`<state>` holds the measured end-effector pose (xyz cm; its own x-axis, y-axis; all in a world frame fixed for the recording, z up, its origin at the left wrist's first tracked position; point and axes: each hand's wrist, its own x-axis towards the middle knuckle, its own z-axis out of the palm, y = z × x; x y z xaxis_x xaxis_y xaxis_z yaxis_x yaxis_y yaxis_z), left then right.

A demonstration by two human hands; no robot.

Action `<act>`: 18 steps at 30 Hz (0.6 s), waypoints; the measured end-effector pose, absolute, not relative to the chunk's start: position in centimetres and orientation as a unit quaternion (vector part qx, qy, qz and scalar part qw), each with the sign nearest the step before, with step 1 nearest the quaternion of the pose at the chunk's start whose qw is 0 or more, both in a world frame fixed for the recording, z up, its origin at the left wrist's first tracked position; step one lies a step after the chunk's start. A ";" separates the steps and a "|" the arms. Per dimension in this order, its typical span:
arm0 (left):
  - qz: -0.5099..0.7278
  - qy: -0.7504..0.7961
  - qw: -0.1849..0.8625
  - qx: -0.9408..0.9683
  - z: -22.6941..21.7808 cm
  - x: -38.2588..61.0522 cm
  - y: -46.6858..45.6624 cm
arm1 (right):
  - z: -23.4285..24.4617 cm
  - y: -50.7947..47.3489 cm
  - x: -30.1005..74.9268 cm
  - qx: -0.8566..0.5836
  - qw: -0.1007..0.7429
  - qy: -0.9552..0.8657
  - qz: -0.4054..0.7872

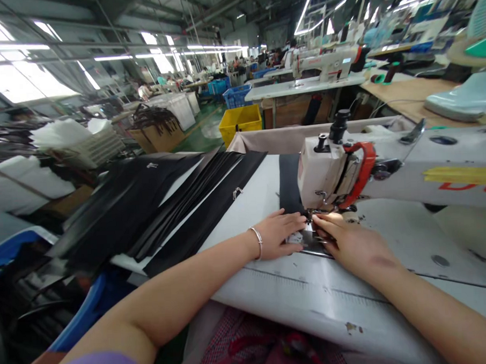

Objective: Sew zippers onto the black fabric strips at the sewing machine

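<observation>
A narrow black fabric strip (290,186) runs across the white table under the head of a white sewing machine (327,170) with a red guard. My left hand (278,234) lies flat on the strip's near end, fingers stretched toward the needle, a silver bracelet on its wrist. My right hand (346,242) rests on the other side of the needle, fingers extended and pressing the material down by the presser foot. Neither hand grips anything; both lie open on the cloth.
A stack of long black fabric pieces (163,207), one with a zipper pull (237,192), covers the table's left part. A yellow bin (240,122) and blue crates stand beyond. Another sewing machine (326,63) sits on a far table. Red-patterned cloth lies on my lap.
</observation>
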<state>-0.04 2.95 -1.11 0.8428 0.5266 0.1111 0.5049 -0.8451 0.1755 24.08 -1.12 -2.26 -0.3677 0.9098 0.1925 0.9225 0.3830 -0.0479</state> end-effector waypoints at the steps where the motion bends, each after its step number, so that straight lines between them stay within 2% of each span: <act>1: 0.065 0.300 0.058 0.950 -0.9 -1.4 3.1 | -2.4 -1.5 24.6 -0.548 0.102 -0.830 -0.030; 5: 0.060 0.537 -0.036 0.841 -0.1 -8.3 2.7 | -3.1 -5.3 24.5 -0.528 0.164 -0.832 -0.049; 7: 0.069 0.583 -0.055 0.808 0.3 -10.3 1.8 | -3.1 -7.8 22.2 -0.496 0.204 -0.843 -0.047; 13: 0.074 0.478 -0.046 0.874 0.6 -6.5 -1.0 | -2.4 -13.1 12.5 -0.365 0.253 -0.894 0.058; 18: 0.074 0.456 -0.059 0.885 0.8 -4.2 -3.5 | -2.6 -13.5 16.7 -0.421 0.220 -0.880 -0.021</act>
<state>-4.16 -3.48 0.75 0.5732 0.7980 0.1858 0.8157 -0.5773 -0.0372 16.72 -13.48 -2.62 -0.5490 0.7312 0.4049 0.7496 0.6451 -0.1485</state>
